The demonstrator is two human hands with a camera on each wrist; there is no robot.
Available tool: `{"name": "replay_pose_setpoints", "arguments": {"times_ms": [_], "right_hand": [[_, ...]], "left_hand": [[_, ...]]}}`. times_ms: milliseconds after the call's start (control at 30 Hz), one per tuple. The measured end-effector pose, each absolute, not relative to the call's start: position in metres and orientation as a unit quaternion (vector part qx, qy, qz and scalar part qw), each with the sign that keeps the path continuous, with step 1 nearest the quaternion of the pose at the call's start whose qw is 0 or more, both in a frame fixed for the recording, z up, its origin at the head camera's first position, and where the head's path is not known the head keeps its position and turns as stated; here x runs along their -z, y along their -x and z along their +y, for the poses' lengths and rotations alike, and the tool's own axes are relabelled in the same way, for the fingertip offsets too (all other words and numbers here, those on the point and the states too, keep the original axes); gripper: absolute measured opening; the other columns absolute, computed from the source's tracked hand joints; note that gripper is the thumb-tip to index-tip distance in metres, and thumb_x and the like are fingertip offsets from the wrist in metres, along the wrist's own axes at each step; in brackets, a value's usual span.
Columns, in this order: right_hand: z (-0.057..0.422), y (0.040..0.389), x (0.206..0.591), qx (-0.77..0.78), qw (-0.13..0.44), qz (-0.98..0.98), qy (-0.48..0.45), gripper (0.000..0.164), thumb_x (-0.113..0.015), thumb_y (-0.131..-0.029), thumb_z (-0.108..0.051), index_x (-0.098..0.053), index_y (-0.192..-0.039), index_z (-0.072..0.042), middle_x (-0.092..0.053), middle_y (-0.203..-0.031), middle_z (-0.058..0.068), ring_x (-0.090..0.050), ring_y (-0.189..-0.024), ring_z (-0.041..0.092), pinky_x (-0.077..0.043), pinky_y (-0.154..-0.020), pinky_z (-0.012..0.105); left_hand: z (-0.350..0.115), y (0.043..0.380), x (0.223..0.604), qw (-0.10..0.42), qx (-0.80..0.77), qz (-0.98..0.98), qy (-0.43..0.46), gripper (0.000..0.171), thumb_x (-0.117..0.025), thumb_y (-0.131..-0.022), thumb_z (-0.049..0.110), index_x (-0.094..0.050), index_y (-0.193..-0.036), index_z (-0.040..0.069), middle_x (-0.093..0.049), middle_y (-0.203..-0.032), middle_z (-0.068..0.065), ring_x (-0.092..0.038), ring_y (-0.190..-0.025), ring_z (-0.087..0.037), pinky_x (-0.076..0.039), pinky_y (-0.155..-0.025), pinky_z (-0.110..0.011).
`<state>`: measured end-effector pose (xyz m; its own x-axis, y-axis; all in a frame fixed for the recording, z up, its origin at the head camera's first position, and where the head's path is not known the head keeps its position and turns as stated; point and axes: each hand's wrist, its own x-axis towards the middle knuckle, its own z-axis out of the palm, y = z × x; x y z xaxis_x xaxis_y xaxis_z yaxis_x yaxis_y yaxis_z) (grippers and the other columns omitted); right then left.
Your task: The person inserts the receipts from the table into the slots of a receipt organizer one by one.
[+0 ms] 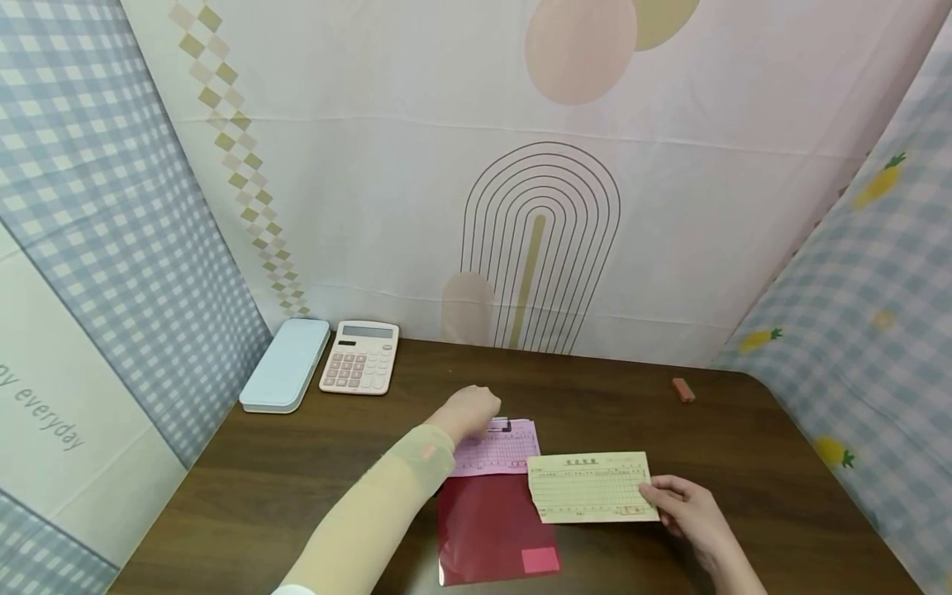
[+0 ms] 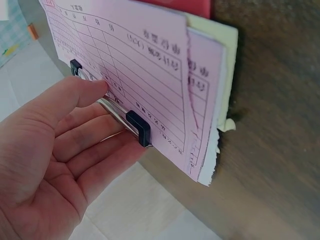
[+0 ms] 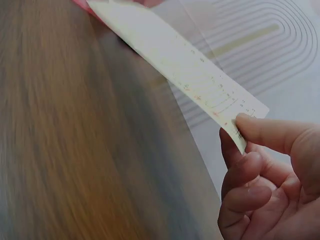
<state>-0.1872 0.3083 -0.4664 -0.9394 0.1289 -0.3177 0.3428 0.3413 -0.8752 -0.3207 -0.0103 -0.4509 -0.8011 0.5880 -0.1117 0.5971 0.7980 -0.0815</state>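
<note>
A red clipboard (image 1: 487, 525) lies on the table in the head view, with pink printed forms (image 1: 513, 450) under its metal clip (image 2: 139, 127). My left hand (image 1: 470, 411) is at its top end. In the left wrist view the thumb presses on the clip from the front and the fingers sit behind it. Yellowish paper (image 2: 232, 55) shows behind the pink sheets there. My right hand (image 1: 687, 516) pinches the right end of a pale yellow printed slip (image 1: 587, 487) between thumb and fingers. The slip's left end overlaps the clipboard's right edge in the head view.
At the back left of the brown table (image 1: 595, 397) lie a light blue case (image 1: 286, 364) and a white calculator (image 1: 360, 359). A small orange-red block (image 1: 683, 390) lies at the back right. Patterned cloths (image 1: 372, 190) hang around the table.
</note>
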Motion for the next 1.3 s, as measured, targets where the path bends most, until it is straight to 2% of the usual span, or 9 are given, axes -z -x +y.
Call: {"name": "replay_pose_setpoints", "arguments": {"times_ms": [367, 800, 1300], "right_hand": [[0.271, 0.205, 0.474, 0.572, 0.093, 0.809, -0.101, 0.030, -0.067, -0.088, -0.021, -0.064, -0.102, 0.004, -0.050, -0.059, -0.003, -0.041, -0.051, 0.009, -0.034, -0.046, 0.022], [0.229, 0.218, 0.488, 0.607, 0.074, 0.784, -0.107, 0.026, -0.066, -0.087, -0.012, -0.063, -0.103, 0.008, -0.050, -0.059, 0.000, -0.040, -0.047, 0.006, -0.036, -0.043, 0.019], [0.200, 0.224, 0.491, 0.591, 0.065, 0.795, -0.123, 0.025, -0.067, -0.086, -0.014, -0.068, -0.100, 0.007, -0.050, -0.058, 0.001, -0.040, -0.048, 0.008, -0.035, -0.042, 0.020]], "left_hand": [[-0.010, 0.324, 0.453, 0.041, 0.060, 0.946, -0.316, 0.011, -0.077, -0.075, 0.017, -0.069, -0.081, 0.015, -0.068, -0.081, 0.003, -0.058, -0.069, -0.011, -0.052, -0.070, -0.027], [-0.009, 0.322, 0.450, 0.056, 0.056, 0.949, -0.305, 0.010, -0.077, -0.076, 0.018, -0.069, -0.082, 0.015, -0.068, -0.082, 0.003, -0.058, -0.070, -0.010, -0.052, -0.070, -0.026], [-0.012, 0.320, 0.448, 0.064, 0.041, 0.948, -0.310, 0.009, -0.076, -0.078, 0.016, -0.068, -0.082, 0.015, -0.067, -0.080, 0.005, -0.058, -0.070, -0.009, -0.051, -0.069, -0.025]]}}
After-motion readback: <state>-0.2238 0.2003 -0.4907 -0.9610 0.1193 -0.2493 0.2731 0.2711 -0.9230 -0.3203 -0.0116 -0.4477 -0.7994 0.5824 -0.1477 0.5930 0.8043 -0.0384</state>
